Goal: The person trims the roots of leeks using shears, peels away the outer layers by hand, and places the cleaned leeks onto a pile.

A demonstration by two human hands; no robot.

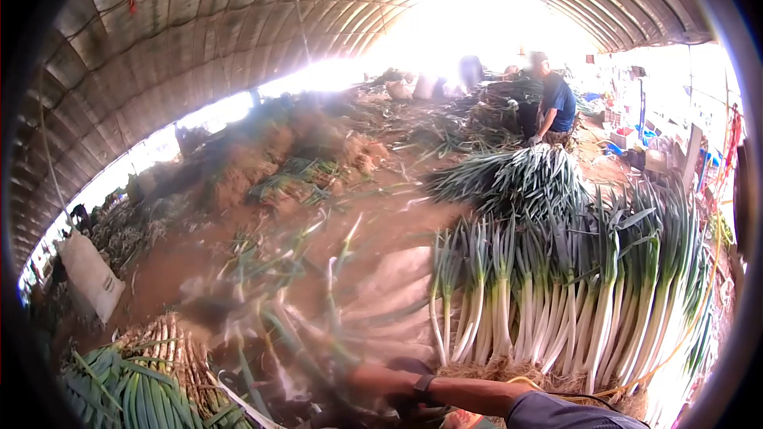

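Observation:
From the lower right my right arm reaches across to the left, a dark band point(424, 384) on its wrist. My right hand point(372, 379) is smeared by motion, and its fingers cannot be made out. Blurred green-and-white leek stalks point(278, 330) lie on the ground just left of it. To the right of the hand stands a long row of leeks point(548, 314), roots down, white stems below and green leaves on top. My left hand is not in view.
A bundle of leeks point(151, 381) lies at the lower left. A white sack point(89, 274) is beyond it. A person in a blue shirt point(559, 102) sits behind more piled leeks point(517, 179). A yellow hose or cord point(675, 353) runs along the right. Heaps of plants point(278, 151) lie farther back.

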